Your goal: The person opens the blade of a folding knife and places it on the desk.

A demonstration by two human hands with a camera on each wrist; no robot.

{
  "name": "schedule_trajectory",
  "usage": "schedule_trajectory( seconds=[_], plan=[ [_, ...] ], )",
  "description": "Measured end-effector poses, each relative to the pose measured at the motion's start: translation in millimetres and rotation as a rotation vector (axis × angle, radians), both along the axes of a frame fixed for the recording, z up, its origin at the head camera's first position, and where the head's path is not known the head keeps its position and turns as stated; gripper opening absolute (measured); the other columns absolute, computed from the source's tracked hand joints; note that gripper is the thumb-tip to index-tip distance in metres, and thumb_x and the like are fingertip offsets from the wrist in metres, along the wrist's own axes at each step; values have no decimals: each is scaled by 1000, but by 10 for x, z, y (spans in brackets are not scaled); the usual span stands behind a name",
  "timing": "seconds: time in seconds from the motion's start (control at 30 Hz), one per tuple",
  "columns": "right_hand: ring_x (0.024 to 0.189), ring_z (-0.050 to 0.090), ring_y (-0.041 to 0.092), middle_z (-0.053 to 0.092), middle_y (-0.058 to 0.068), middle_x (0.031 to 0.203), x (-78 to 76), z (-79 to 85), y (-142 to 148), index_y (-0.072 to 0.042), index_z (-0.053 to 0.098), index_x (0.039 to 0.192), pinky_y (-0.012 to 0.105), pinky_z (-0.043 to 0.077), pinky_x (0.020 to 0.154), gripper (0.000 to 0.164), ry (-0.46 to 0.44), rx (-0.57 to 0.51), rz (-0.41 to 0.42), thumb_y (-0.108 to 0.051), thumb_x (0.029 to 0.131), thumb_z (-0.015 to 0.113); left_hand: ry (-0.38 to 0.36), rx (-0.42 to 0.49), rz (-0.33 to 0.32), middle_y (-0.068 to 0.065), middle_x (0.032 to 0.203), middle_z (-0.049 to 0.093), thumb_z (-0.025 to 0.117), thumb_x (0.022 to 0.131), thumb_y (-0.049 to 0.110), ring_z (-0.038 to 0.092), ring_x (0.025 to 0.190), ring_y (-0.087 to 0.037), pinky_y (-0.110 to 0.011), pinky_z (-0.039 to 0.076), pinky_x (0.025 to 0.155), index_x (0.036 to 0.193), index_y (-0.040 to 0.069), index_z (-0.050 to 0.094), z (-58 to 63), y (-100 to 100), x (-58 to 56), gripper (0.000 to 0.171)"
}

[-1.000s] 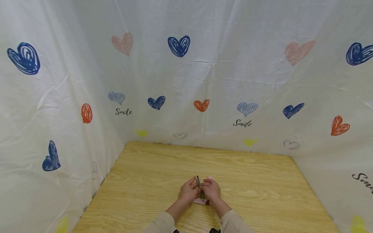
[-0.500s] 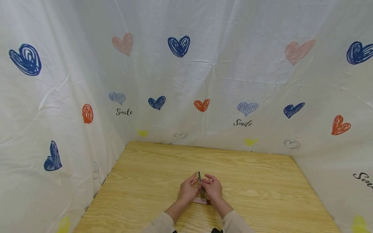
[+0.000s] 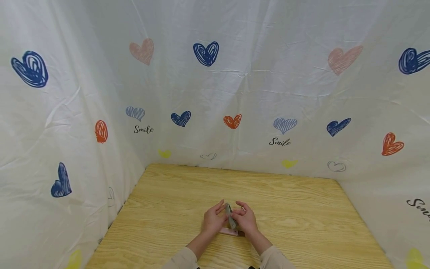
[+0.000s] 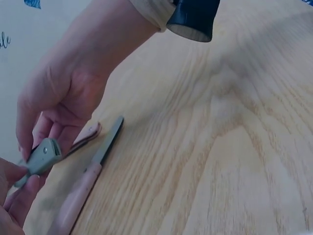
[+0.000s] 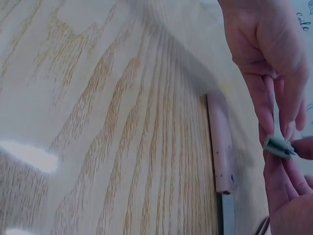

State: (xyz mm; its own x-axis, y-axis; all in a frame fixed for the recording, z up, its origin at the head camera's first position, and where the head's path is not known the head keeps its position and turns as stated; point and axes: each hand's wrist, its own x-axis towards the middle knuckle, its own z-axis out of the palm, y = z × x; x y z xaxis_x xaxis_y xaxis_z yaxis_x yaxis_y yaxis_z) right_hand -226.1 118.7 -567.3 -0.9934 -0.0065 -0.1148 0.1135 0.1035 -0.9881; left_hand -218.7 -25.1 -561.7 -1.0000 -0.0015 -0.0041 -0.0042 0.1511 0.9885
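Both hands meet over a grey-green folding knife (image 3: pixel 231 221) held just off the table. My left hand (image 3: pixel 211 221) grips it from the left, while the thumb and fingers of my right hand (image 3: pixel 247 221) pinch it from the right. A rivet and a slotted end show on the knife (image 4: pixel 44 155) in the left wrist view; fingers hide much of it. Beneath the hands lies a pink-handled knife (image 5: pixel 221 147), its blade (image 4: pixel 111 139) extended. Beyond that is a slim pink item (image 4: pixel 87 136), mostly covered by my right hand; its kind cannot be told.
A wood-grain table (image 3: pixel 285 201) spreads around the hands. White curtains (image 3: pixel 255 89) printed with hearts enclose its back and sides. A black wrist camera (image 4: pixel 193 19) sits at the right wrist.
The grey-green folding knife has turned from edge-on to showing its broad side. My left hand has shifted slightly left; the pink-handled knife stays under the hands.
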Motion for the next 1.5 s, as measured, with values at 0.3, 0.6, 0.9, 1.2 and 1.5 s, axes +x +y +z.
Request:
schedule_trajectory(
  seconds=[0.3, 0.6, 0.9, 1.2, 1.5],
  plan=[
    [81, 67, 11, 72, 13, 99, 1, -28, 139, 7, 36, 141, 27, 58, 65, 62, -5, -82, 246, 3, 85, 64, -63, 68, -113, -32, 123, 60, 70, 84, -1, 69, 99, -33, -32, 62, 73, 136, -5, 51, -60, -136, 11, 55],
    [87, 67, 10, 70, 19, 108, -41, 48, 265, 10, 32, 140, 26, 58, 71, 63, -12, -97, 439, -1, 88, 65, -106, 186, -234, -25, 110, 66, 70, 85, -1, 70, 90, -22, -34, 62, 75, 136, -5, 48, -87, -241, -19, 56],
    [83, 65, 6, 74, -1, 91, -28, 3, 249, 12, 60, 115, 21, 56, 69, 37, -80, -74, 409, -13, 89, 69, -107, 204, -216, -10, 90, 64, 71, 83, -3, 68, 75, -13, -31, 62, 72, 127, -6, 50, -84, -245, -17, 49],
    [76, 61, 6, 72, -5, 84, -29, 37, 273, 11, 66, 108, 19, 53, 65, 33, -76, -14, 442, -16, 88, 71, -84, 172, -292, -5, 85, 66, 63, 90, 0, 68, 76, -13, -37, 62, 75, 117, -11, 56, -24, -359, -56, 30],
    [83, 59, 8, 69, -4, 92, -55, 66, 338, 7, 67, 108, 21, 50, 71, 29, -21, 81, 518, -16, 91, 67, -60, 68, -343, -10, 94, 71, 72, 85, 7, 63, 79, -5, -17, 56, 66, 108, -9, 67, -43, -432, -85, 28]
  ],
)
